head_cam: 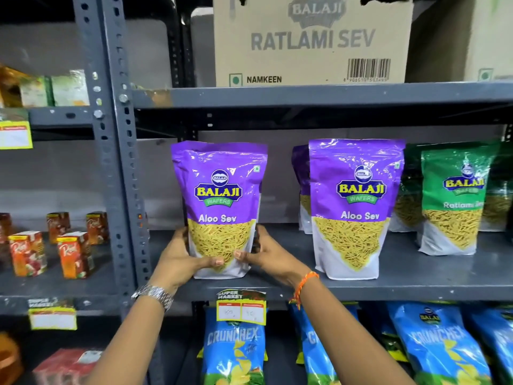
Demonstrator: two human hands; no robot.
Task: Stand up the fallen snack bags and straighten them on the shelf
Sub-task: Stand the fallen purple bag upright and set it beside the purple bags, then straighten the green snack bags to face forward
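- Grip first: left hand (pixel 177 255) clasps the lower left side of the purple Aloo Sev bag (pixel 220 207), thumb laid across the front near the base, fingers hidden behind it.
- Right hand (pixel 265 252) mirrors this on the lower right side, thumb on the front; both hands grasp this 1 bag and nothing else.
- Bag is upright at the left end of the middle shelf (pixel 416 283), label forward, base at or just on the shelf near the front edge; whether full weight rests there I cannot tell.
- To do this step well, I would press the base flat so the gusset spreads, then loosen the thumbs slowly and watch for a lean before letting go.
- Top looks tipped slightly left; a small twist from the base should square it to the shelf edge.
- A clear gap lies between it and the second Aloo Sev bag (pixel 356 209), which stands upright with another purple bag behind; sliding the held bag rightward would tighten the row, and matching that neighbour's depth would line up the fronts.
- Green Ratlami bag (pixel 451 201) farther right stands upright and set deeper, so it may want pulling forward afterwards.
- Risk: a slick, tall pouch held low can topple backward if let go abruptly.
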